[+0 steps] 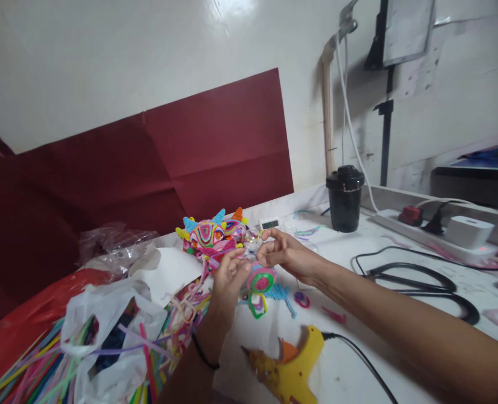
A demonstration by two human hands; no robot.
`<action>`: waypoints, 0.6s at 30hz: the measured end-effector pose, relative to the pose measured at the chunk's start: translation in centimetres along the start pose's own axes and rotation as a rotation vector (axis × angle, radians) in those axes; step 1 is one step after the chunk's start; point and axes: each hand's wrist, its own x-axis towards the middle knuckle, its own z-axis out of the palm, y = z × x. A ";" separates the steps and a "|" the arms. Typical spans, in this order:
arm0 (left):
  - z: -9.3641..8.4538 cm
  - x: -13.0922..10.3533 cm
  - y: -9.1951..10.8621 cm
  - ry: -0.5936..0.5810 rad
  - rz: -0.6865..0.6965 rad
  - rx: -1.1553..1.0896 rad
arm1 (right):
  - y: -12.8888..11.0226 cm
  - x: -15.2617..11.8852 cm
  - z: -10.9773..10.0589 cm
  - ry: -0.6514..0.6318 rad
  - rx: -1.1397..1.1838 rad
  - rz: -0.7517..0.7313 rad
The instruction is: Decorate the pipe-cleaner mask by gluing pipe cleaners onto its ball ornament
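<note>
Over the middle of the table, my left hand and my right hand come close together with their fingers curled. Whatever is between the fingertips is too small to make out. Just below them lies a pink and green coiled piece, with a green and yellow loop and a blue fuzzy piece beside it. Behind my left hand sits a colourful horned figure made of fuzzy stems. A yellow glue gun lies nearer to me.
Bundles of coloured fuzzy stems and a white plastic bag fill the left. A black lidded cup, a power strip and a coiled black cable are at the right. A small display stands behind.
</note>
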 end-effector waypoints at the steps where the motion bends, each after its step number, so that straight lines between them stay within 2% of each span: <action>1: 0.0 -0.1 0.2 -0.016 -0.021 -0.012 | -0.1 -0.1 0.0 -0.023 -0.015 0.003; 7: 0.2 -0.4 1.0 -0.072 -0.090 -0.066 | -0.4 -0.4 0.1 -0.110 -0.087 0.006; 18: 0.0 -0.6 1.3 -0.177 -0.159 0.071 | -0.1 -0.4 -0.4 -0.227 -0.170 0.013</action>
